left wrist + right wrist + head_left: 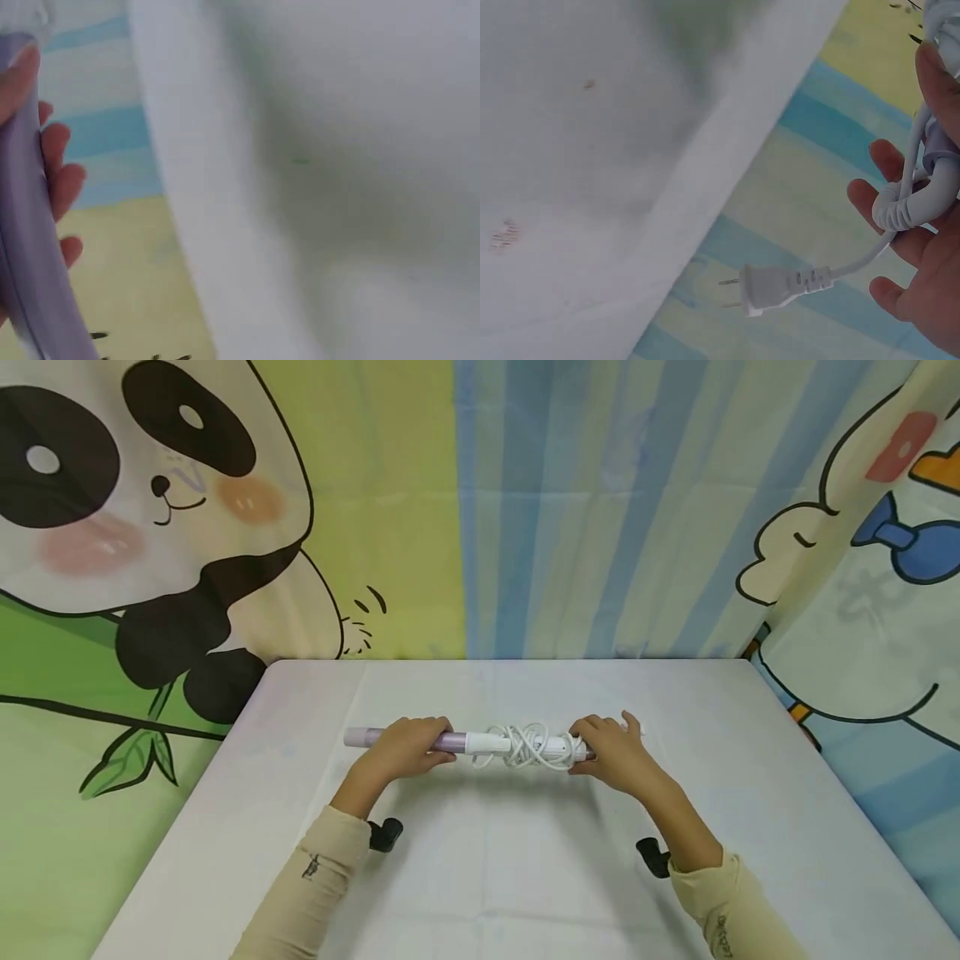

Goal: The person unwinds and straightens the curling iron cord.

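One wand (450, 742) is held level above the table (487, 860), left grip (407, 747) curled round its nine-o'clock side, right grip (615, 755) round its three-o'clock end, seemingly a handling step whose next move calls for steadying the wound cord (529, 746) and loose plug (778, 289).

There are two grips (407, 748) (615, 755), one wand (450, 742), one cord (529, 747) and one plug (771, 288).

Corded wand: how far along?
Done, it seems: cord wound around the wand's middle. In hand: the wand, left hand on its long purple part, right hand toward the other end. Remaining, if it's being packed: probably tucking in the plug, free in the right wrist view.
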The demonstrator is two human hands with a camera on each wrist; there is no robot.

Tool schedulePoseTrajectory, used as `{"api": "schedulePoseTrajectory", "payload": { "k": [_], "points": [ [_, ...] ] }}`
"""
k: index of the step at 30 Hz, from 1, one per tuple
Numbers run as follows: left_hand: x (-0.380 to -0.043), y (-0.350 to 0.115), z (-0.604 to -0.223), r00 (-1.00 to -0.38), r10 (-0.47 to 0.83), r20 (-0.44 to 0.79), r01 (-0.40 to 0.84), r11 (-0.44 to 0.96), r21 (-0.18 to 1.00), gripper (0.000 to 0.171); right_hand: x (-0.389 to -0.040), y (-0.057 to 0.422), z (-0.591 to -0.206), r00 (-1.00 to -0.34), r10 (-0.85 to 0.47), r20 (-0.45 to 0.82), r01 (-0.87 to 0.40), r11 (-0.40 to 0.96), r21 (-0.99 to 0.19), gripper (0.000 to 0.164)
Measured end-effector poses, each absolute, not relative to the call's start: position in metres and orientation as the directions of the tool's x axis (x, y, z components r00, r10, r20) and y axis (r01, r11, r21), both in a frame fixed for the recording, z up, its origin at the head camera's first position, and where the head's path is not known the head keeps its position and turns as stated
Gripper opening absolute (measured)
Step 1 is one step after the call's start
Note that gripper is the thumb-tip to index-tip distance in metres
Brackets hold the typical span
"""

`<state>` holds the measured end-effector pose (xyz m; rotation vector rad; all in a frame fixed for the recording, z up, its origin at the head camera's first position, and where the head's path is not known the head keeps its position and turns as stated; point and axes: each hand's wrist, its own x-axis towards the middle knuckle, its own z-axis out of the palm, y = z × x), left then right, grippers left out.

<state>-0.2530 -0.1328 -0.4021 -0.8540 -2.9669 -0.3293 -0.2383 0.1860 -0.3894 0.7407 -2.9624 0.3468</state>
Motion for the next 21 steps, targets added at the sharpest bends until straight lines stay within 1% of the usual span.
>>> {"api": "schedulePoseTrajectory", "payload": {
  "k": [3,5,7,10,13,19,21],
  "points": [
    [-0.249,-0.131,-0.387,-0.858,0.492,0.151,0.514,0.827,0.228,0.038,-0.232,0.191,-0.373,-0.888,-0.431,0.159,-0.459,0.853,-0.25,0.048],
    [-0.244,-0.13,-0.379,-0.858,0.464,0.22,0.508,0.83,0.23,0.042,-0.227,0.193,-0.364,-0.889,-0.422,0.179,-0.457,0.843,-0.284,0.049],
    [-0.239,-0.129,-0.376,-0.842,0.442,0.308,0.515,0.829,0.218,0.044,-0.221,0.194,-0.359,-0.892,-0.41,0.192,-0.452,0.833,-0.319,0.05],
    [-0.235,-0.128,-0.375,-0.791,0.423,0.442,0.543,0.818,0.19,0.045,-0.212,0.195,-0.353,-0.892,-0.392,0.227,-0.45,0.822,-0.35,0.051],
    [-0.233,-0.127,-0.376,-0.728,0.412,0.548,0.572,0.805,0.156,0.046,-0.207,0.196,-0.35,-0.89,-0.358,0.284,-0.446,0.815,-0.37,0.056],
    [-0.229,-0.127,-0.377,-0.635,0.394,0.664,0.597,0.797,0.098,0.05,-0.206,0.205,-0.359,-0.857,-0.265,0.442,-0.46,0.781,-0.423,0.069],
    [-0.228,-0.127,-0.375,-0.609,0.39,0.691,0.6,0.796,0.079,0.056,-0.208,0.213,-0.361,-0.85,-0.232,0.473,-0.455,0.775,-0.438,0.074]
  ]
}}
